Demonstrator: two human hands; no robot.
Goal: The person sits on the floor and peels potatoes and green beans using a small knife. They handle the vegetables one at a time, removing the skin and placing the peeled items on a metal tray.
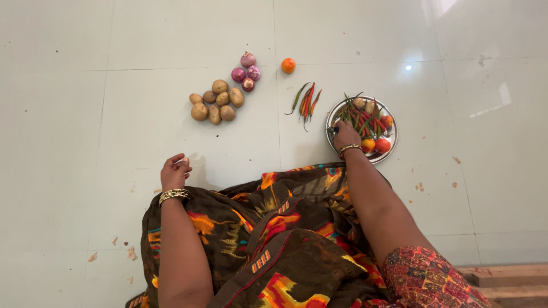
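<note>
My right hand (345,136) reaches into a round steel plate (390,139) on the white tiled floor, its fingers down among green and red chillies (361,120); whether it grips one I cannot tell. The plate also carries tomatoes (376,145) and small potatoes (363,104). My left hand (174,171) hovers just above the floor with fingers loosely curled, holding nothing. Both wrists wear gold bangles. Left of the plate lies a small bunch of loose chillies (306,102).
Farther out on the floor sit a pile of potatoes (217,101), several red onions (247,72) and a single tomato (288,65). My lap, draped in dark patterned cloth (274,234), fills the bottom. Peel scraps (130,252) dot the tiles. A wooden step (508,282) is bottom right.
</note>
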